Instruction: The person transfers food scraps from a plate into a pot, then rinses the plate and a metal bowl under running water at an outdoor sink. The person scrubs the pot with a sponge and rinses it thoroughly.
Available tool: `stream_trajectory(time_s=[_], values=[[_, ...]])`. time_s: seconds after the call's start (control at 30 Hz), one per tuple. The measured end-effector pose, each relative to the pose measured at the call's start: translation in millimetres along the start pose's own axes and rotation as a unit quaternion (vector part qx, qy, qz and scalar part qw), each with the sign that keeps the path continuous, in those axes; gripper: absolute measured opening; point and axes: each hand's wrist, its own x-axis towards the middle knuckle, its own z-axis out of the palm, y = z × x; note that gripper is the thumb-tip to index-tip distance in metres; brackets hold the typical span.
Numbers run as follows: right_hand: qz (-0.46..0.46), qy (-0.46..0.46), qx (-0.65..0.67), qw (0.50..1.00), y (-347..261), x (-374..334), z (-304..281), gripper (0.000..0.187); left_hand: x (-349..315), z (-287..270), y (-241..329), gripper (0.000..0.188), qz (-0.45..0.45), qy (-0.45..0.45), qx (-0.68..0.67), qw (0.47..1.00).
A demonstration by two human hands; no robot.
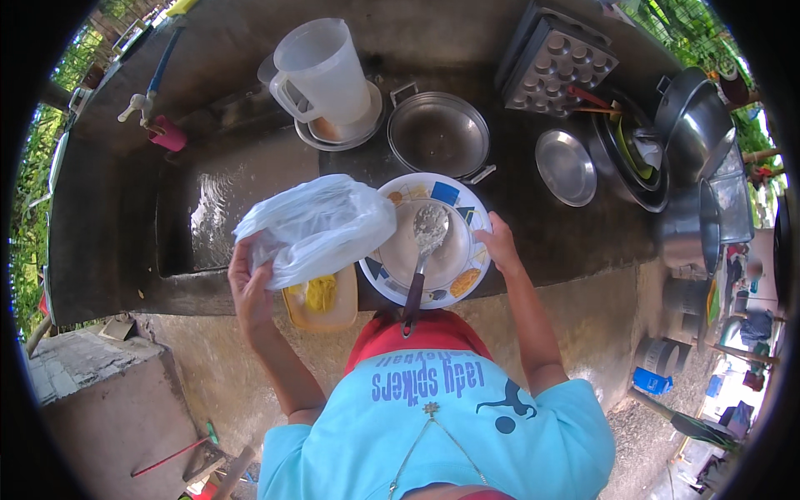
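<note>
My left hand (pixel 252 283) has its fingers closed on the edge of a whitish plastic bag (pixel 321 225), which puffs out over the left rim of a patterned plate (pixel 477 218). On the other side, my right hand (pixel 498 242) pinches the plate's right rim. A large metal serving spoon (pixel 431 229) with a dark handle lies across the plate, bits of white food stuck in its bowl. Below the bag sits a tan soap dish or tray (pixel 342 312) holding a yellow sponge-like piece (pixel 321 293). What the bag contains, if anything, cannot be made out.
A wet sink basin (pixel 250 200) lies left, under a tap (pixel 137 107) with a pink cup (pixel 169 133). Behind the plate stand a clear pitcher (pixel 329 71) and a two-handled pan (pixel 439 133). Rightward are a metal plate (pixel 566 167), a muffin tray (pixel 557 71) and stacked pots (pixel 687 117).
</note>
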Motion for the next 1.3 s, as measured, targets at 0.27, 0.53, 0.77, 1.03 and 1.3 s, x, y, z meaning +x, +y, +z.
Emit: stream_trajectory(time_s=[0.27,0.53,0.77,1.03,1.3], values=[[0.001,0.035,-0.043,0.998,57,2,17,0.022,-3,25,-18,0.042,-0.069,-0.011,0.068,0.995],[-0.007,0.056,-0.100,0.993,60,9,26,0.023,-8,18,-15,0.043,-0.053,-0.024,0.067,0.996],[-0.269,0.174,-0.381,0.867,-37,2,37,0.048,-15,30,-27,0.043,-0.081,-0.051,0.059,0.994],[-0.263,-0.122,-0.552,0.782,-74,101,64,0.019,-9,49,-32,0.041,-0.071,-0.045,0.059,0.995],[-0.359,-0.046,-0.423,0.831,-119,119,33,0.015,-9,53,-32,0.041,-0.081,-0.020,0.042,0.996]])
